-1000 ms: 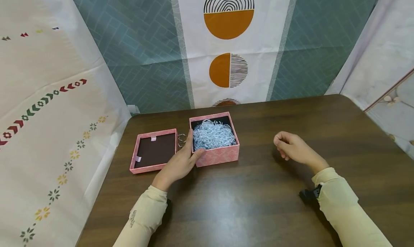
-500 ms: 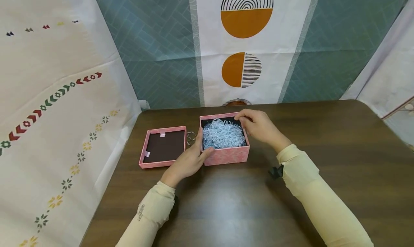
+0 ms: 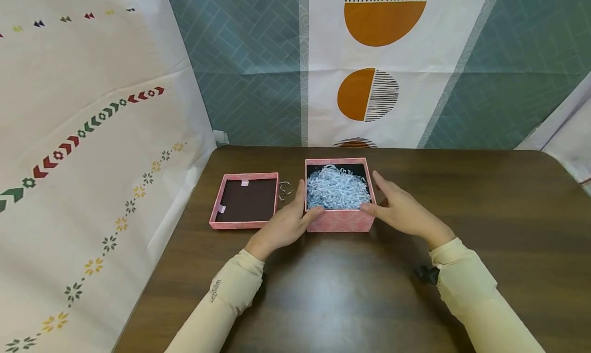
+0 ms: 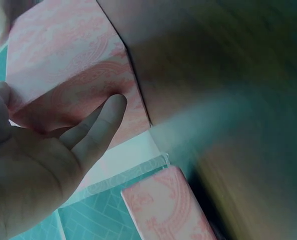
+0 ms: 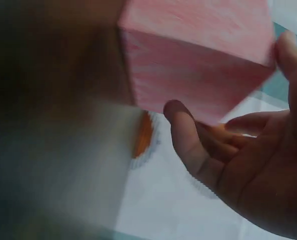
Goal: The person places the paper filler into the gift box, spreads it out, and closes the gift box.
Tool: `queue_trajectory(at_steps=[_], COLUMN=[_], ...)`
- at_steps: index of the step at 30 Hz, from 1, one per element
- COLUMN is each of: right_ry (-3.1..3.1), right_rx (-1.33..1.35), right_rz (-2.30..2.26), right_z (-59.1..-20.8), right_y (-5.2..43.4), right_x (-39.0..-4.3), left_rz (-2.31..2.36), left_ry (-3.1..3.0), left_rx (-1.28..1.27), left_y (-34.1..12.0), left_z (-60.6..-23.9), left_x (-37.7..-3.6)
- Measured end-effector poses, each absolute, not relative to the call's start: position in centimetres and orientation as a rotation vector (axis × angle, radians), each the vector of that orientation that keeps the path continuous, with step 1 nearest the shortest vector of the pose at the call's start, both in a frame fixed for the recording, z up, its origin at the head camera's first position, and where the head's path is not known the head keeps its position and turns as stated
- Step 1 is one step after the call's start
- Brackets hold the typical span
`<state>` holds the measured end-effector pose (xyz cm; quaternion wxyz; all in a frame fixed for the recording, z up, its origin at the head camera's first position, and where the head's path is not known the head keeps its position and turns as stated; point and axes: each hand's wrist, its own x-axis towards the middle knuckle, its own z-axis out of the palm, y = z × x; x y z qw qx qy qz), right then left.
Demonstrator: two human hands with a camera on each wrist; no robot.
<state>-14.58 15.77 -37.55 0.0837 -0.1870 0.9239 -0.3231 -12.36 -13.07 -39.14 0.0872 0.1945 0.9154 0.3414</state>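
Observation:
A pink patterned box (image 3: 340,221) stands on the table with its top off, filled with pale blue shredded paper (image 3: 337,189). Along its left wall lie the nearly straight fingers of my left hand (image 3: 283,224), the thumb at the front left corner. My right hand (image 3: 411,212) is at the opposite side, thumb tip on the front right corner and fingers beside the right wall. In the left wrist view, straight fingertips (image 4: 113,107) press the patterned side wall. The right wrist view has slightly bent fingers (image 5: 186,137) close to the box wall.
Left of the box lies its pink lid (image 3: 213,217), dark inside facing up, with two small pale tabs. A few loose paper strands (image 3: 285,189) sit between lid and box. The brown wooden table (image 3: 332,291) ends at a hanging cloth (image 3: 249,86) behind.
My right hand has come left from the table to the box's right rim, then down to its front right corner. My left hand stays at the left wall. The head view has shifted.

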Motion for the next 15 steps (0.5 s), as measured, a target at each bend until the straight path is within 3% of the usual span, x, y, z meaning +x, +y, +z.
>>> queue_trajectory(at_steps=[15], right_ry=[2.671], right_rx=[-0.675], right_rz=[-1.123], right_z=[-40.2], right_y=[17.0], right_x=[-14.0], left_rz=[1.021], left_ry=[2.615], left_rx=[0.605], left_y=[-15.0], left_z=[-38.7], left_x=[-14.3])
